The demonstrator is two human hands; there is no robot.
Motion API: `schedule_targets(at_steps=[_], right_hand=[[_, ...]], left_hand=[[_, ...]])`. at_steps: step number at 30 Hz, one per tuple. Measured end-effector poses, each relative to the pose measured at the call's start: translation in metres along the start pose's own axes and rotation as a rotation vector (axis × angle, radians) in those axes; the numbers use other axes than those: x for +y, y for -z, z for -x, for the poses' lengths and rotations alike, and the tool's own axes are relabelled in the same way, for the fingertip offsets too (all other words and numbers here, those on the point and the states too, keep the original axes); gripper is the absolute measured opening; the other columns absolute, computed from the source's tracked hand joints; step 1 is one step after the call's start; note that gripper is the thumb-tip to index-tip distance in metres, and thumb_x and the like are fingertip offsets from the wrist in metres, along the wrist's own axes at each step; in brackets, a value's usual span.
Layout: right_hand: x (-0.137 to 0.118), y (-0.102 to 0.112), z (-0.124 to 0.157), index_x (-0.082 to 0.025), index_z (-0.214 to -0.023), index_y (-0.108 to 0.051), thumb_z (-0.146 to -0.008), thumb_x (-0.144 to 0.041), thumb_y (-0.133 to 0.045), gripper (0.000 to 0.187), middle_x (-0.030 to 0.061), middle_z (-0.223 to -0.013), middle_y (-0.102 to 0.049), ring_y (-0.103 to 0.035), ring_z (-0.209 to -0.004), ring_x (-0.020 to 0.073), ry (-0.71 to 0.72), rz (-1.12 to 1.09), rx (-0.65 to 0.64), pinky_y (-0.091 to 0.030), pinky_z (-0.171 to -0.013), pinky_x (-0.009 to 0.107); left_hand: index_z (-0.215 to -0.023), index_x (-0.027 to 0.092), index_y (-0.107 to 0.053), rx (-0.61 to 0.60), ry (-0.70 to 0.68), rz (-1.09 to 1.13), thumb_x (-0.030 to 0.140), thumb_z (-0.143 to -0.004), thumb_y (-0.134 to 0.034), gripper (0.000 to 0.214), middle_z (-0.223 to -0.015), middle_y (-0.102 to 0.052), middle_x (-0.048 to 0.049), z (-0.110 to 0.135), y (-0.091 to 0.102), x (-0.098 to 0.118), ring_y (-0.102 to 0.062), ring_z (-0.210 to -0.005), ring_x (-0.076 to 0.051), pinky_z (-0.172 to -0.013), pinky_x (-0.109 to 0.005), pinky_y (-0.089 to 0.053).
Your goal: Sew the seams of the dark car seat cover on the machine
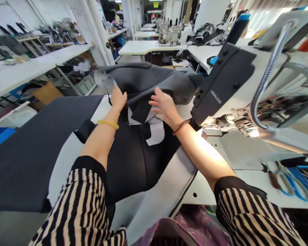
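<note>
A large black sewn cover (128, 157), leather-like with pale grey backing, lies across the machine table and hangs toward my body. Its far part is bunched in a raised dark fold (154, 80). My left hand (118, 98) is closed at the left edge of this fold, gripping the material. Over the fold's near flap, my right hand (165, 104) has its fingers spread; whether they touch the material I cannot tell. A loose pale strip (156, 132) of backing hangs between the hands. The sewing machine (218, 92) stands close to the right of my right hand.
A dark padded surface (36, 147) extends on the left. Scissors (292, 181) with blue handles lie on the white table (259, 191) at right. A flexible metal lamp neck (267, 75) curves before the machine. Further back stand other worktables (141, 47) and a pillar (92, 30).
</note>
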State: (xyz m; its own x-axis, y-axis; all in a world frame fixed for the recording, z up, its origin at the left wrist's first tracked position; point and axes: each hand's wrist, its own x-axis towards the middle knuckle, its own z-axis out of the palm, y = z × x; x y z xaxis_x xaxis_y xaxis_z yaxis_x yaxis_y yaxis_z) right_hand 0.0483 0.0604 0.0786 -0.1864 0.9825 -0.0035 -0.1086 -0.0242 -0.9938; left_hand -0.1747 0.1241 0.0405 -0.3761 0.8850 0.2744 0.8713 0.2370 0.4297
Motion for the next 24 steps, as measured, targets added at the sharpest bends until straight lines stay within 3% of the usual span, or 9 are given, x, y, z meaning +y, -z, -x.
schedule_targets(at_steps=[3,7,11,13,15,17,19,21,24], right_hand=[[0.002,-0.003,0.031,-0.018,-0.097,-0.064,-0.091,-0.033,-0.058,0.017,0.0050,-0.102,-0.073,-0.068,-0.080,0.0118,-0.063,0.102,-0.270,-0.051,-0.067,0.022],[0.002,0.029,0.105,-0.017,-0.092,-0.069,-0.092,-0.031,-0.057,0.018,0.0026,-0.089,-0.074,-0.068,-0.075,0.0108,0.293,0.288,-0.442,-0.053,-0.072,0.023],[0.033,0.109,0.175,-0.021,-0.095,-0.070,-0.095,-0.030,-0.056,0.017,0.0035,-0.088,-0.076,-0.070,-0.076,0.0134,0.679,0.636,-0.129,-0.055,-0.073,0.026],[0.069,0.160,0.197,-0.021,-0.096,-0.071,-0.095,-0.031,-0.051,0.023,0.0066,-0.089,-0.076,-0.070,-0.079,0.0179,0.638,0.891,0.096,-0.056,-0.076,0.031],[0.113,0.212,0.214,-0.018,-0.101,-0.072,-0.093,-0.030,-0.046,0.030,0.0134,-0.102,-0.075,-0.069,-0.098,0.0265,0.374,1.194,0.243,-0.054,-0.092,0.042],[0.155,0.259,0.230,-0.014,-0.117,-0.069,-0.087,-0.022,-0.046,0.039,0.0188,-0.129,-0.066,-0.059,-0.120,0.0355,0.038,1.427,0.303,-0.045,-0.104,0.056],[0.185,0.298,0.247,-0.017,-0.130,-0.064,-0.091,-0.023,-0.040,0.046,0.0184,-0.144,-0.055,-0.049,-0.131,0.0399,-0.170,1.456,0.399,-0.040,-0.104,0.066],[0.197,0.328,0.260,-0.017,-0.134,-0.062,-0.093,-0.019,-0.036,0.049,0.0189,-0.143,-0.056,-0.051,-0.129,0.0352,-0.239,1.393,0.419,-0.041,-0.107,0.059],[0.185,0.351,0.267,-0.015,-0.136,-0.061,-0.092,-0.015,-0.032,0.053,0.0218,-0.145,-0.053,-0.048,-0.133,0.0340,-0.251,1.340,0.491,-0.035,-0.113,0.058]], left_hand=[[-0.139,0.003,-0.047,-0.095,0.004,-0.045,0.018,-0.090,-0.047,0.051,-0.128,-0.060,-0.0235,0.027,0.003,-0.036,-0.055,-0.126,-0.035,-0.110,-0.052,-0.041],[-0.124,0.007,-0.061,-0.280,-0.120,-0.022,0.024,-0.087,-0.044,0.044,-0.133,-0.059,-0.0206,0.130,0.001,-0.075,-0.050,-0.131,-0.033,-0.116,-0.052,-0.035],[-0.113,0.014,-0.069,-0.527,-0.259,0.101,0.038,-0.086,-0.044,0.044,-0.138,-0.060,-0.0149,0.278,0.005,-0.078,-0.050,-0.135,-0.030,-0.119,-0.048,-0.035],[-0.108,0.021,-0.072,-0.696,-0.313,0.176,0.045,-0.084,-0.047,0.042,-0.131,-0.067,-0.0090,0.343,0.011,-0.070,-0.059,-0.127,-0.027,-0.110,-0.041,-0.046],[-0.110,0.021,-0.071,-0.932,-0.239,0.297,0.049,-0.090,-0.041,0.046,-0.121,-0.072,-0.0086,0.389,0.019,-0.061,-0.067,-0.113,-0.026,-0.101,-0.036,-0.052],[-0.112,0.018,-0.069,-1.054,-0.154,0.368,0.056,-0.092,-0.039,0.052,-0.112,-0.074,-0.0090,0.412,0.028,-0.054,-0.069,-0.103,-0.026,-0.094,-0.034,-0.053],[-0.113,0.016,-0.068,-1.082,-0.086,0.408,0.063,-0.086,-0.049,0.057,-0.113,-0.073,-0.0085,0.418,0.039,-0.046,-0.067,-0.104,-0.027,-0.092,-0.032,-0.052],[-0.109,0.016,-0.070,-1.151,0.012,0.464,0.065,-0.075,-0.062,0.060,-0.109,-0.073,-0.0066,0.413,0.055,-0.036,-0.065,-0.099,-0.027,-0.086,-0.031,-0.052],[-0.069,0.015,-0.068,-1.240,0.154,0.421,0.062,-0.066,-0.069,0.047,-0.061,-0.061,0.0015,0.394,0.095,-0.024,-0.052,-0.061,-0.015,-0.057,-0.022,-0.040]])
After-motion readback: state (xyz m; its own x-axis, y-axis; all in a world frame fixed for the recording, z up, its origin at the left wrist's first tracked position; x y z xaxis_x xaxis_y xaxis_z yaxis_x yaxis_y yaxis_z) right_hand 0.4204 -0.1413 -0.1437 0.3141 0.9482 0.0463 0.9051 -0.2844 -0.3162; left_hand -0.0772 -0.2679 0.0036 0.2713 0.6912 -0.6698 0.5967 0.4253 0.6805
